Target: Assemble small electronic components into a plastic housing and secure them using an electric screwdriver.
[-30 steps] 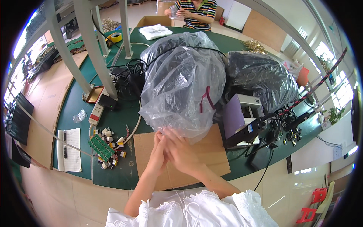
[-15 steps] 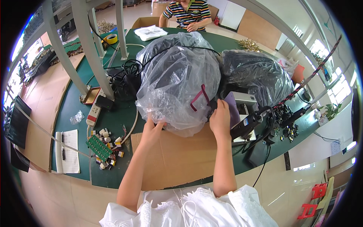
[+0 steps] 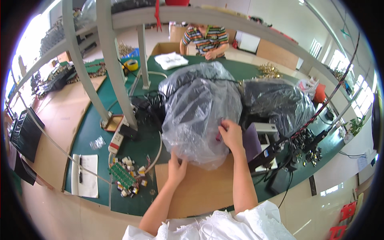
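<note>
Hands apart now, no longer pressed together: left hand (image 3: 176,168) gripping the clear plastic bag (image 3: 202,114) at its near bottom edge, right hand (image 3: 231,135) pinching its right side, mid-desk (image 3: 90,128) above the cardboard sheet (image 3: 200,190).

Two plastic bags (image 3: 200,116) (image 3: 278,102), two hands (image 3: 176,168) (image 3: 231,134), one cardboard sheet (image 3: 200,190)

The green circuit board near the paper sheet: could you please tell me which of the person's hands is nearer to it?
Left. The left hand grips the clear plastic bag's lower edge, just right of the green circuit board. The right hand is farther right and higher, on the bag's side.
</note>
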The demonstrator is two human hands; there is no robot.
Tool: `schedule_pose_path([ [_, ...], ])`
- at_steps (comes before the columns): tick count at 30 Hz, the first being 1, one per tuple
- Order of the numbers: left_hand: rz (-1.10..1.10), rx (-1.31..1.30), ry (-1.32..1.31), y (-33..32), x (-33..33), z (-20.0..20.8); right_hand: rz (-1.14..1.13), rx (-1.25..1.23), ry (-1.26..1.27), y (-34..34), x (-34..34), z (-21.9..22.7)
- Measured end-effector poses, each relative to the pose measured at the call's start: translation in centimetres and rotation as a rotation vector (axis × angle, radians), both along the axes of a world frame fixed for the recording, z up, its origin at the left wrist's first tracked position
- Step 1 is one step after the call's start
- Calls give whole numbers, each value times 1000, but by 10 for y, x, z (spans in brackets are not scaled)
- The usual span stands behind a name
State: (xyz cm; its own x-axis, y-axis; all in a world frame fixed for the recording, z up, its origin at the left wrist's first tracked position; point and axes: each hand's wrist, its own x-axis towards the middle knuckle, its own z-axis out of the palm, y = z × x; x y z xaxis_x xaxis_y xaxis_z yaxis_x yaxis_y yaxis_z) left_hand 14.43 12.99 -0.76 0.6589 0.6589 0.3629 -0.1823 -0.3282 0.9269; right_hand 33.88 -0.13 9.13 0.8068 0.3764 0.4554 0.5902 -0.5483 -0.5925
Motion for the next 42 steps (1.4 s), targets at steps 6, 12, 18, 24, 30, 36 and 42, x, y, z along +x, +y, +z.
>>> schedule_pose_path([
  [6,2,61,-18,-3,-7,18,171,447,48,12,-24,68],
  [12,-88,-41,80,2,-9,21,360,504,245,-1,-57,140],
  [18,-38,27,-22,0,-2,19,434,553,345,-3,-54,139],
  [24,-68,-87,-15,1,-3,18,382,585,304,1,-52,123],
  [30,-61,-29,-9,6,3,-2,380,723,253,-2,-43,115],
  [36,-64,-15,0,7,5,-7,352,803,264,-1,-40,107],
  [42,-37,-74,70,10,-8,4,347,381,390,-1,-32,108],
])
